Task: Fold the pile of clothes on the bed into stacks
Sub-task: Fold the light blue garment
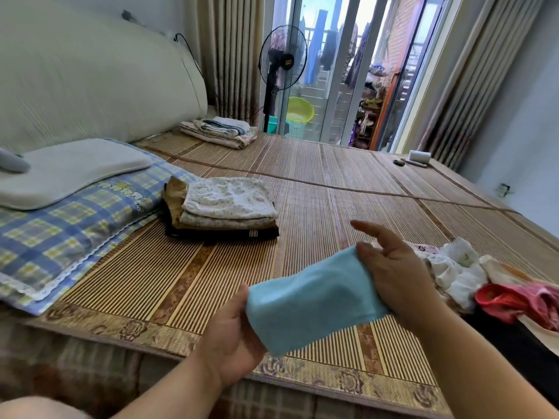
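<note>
A light blue cloth [314, 300] is stretched between both hands above the near edge of the bed. My left hand [233, 340] grips its lower left end. My right hand [396, 270] holds the upper right end, thumb on the cloth and index finger pointing out. A folded stack [227, 207] of floral, tan and dark garments sits on the bamboo mat [332, 192] to the left of centre. The unfolded pile [472, 276] of white, pink and red clothes lies at the right, just behind my right hand.
A plaid pillow [60, 237] with a grey cushion [69, 170] on it lies at the left. Folded bedding [220, 131] sits at the far edge by a standing fan [281, 65]. Small items [417, 158] lie at the far right corner.
</note>
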Action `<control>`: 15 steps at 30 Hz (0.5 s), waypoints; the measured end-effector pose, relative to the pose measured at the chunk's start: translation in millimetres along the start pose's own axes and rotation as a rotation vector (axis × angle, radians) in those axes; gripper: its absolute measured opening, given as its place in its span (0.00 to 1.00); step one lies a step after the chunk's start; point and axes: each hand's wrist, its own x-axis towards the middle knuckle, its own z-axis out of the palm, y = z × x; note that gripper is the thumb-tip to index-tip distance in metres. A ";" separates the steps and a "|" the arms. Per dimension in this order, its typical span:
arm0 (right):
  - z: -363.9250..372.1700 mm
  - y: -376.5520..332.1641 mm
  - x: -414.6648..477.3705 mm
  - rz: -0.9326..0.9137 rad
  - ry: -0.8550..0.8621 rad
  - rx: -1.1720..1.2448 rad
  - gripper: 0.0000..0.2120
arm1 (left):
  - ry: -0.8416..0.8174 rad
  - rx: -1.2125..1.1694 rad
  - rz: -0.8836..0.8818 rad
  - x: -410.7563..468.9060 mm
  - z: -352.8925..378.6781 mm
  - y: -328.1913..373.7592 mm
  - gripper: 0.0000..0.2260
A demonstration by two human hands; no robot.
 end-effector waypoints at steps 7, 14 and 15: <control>9.7 31.1 20.4 0.064 -0.095 -0.010 0.16 | 0.006 0.347 0.159 8.6 -9.7 10.4 0.36; 32.9 54.0 75.0 0.153 -0.276 -0.106 0.33 | 0.118 0.952 0.470 33.5 -5.9 87.1 0.28; 42.9 56.0 91.0 0.142 -0.287 -0.122 0.34 | 0.141 0.998 0.494 40.8 -6.0 103.7 0.24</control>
